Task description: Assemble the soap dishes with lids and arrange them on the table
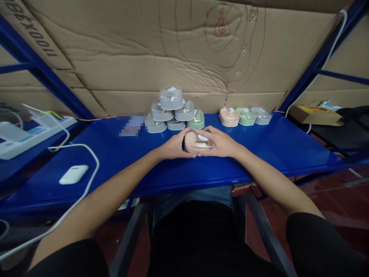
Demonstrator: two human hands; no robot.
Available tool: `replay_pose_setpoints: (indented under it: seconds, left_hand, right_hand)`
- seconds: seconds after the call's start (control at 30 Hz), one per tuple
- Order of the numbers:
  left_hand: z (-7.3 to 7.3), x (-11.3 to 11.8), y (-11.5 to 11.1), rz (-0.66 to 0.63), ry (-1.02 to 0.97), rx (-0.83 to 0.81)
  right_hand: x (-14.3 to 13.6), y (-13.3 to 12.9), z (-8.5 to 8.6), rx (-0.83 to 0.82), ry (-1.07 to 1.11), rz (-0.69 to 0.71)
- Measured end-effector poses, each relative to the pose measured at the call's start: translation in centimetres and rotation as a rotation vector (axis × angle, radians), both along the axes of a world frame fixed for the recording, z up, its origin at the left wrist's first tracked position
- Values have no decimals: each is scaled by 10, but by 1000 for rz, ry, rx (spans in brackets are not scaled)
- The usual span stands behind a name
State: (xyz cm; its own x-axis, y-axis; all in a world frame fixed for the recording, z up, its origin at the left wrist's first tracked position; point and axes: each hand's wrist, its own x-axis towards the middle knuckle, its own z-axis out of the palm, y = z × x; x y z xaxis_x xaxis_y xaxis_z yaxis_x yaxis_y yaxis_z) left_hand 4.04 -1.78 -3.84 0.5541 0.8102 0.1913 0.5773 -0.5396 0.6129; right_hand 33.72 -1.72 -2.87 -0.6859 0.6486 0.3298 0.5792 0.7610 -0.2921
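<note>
Between my two hands is a peach-coloured plastic box [192, 145] with a clear lid and a round white label, held near the middle of the blue table. My left hand [176, 145] wraps its left side, and my right hand [220, 142] grips its right side with fingers over the lid. Just behind stands a pyramid of similar boxes: grey ones, with a grey box [171, 100] on top and a green box [196, 120] at the lower right. To the right, a peach box [229, 117], a green box [245, 117] and a grey box [262, 116] sit in a row.
A white earbud case [73, 174] lies at the left on the blue table [129, 161], beside a white cable [97, 163]. A power strip [37, 134] stands further left. Cardboard [129, 50] lines the back, and a small cardboard box [315, 116] is at the right.
</note>
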Motion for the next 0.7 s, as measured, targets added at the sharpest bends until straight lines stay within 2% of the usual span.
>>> replay_pose_setpoints:
  seconds: [0.2, 0.33, 0.43, 0.57, 0.63, 0.7]
  left_hand:
    - [2, 1, -1, -26, 1, 19]
    - [-2, -3, 4, -30, -21, 52]
    - [-9, -7, 12, 27, -46, 122]
    - [-12, -7, 12, 143, 38, 246]
    - [-10, -2, 5, 121, 79, 274]
    - [-6, 6, -4, 31, 85, 272]
  right_hand:
    - [0, 0, 0, 28, -76, -2]
    - [8, -14, 17, 3, -125, -39]
    - [14, -30, 42, -77, -234, -186]
    - [16, -45, 69, -117, -388, -440]
    - [15, -46, 73, -81, -446, -541]
    - [13, -46, 73, -59, -503, -589]
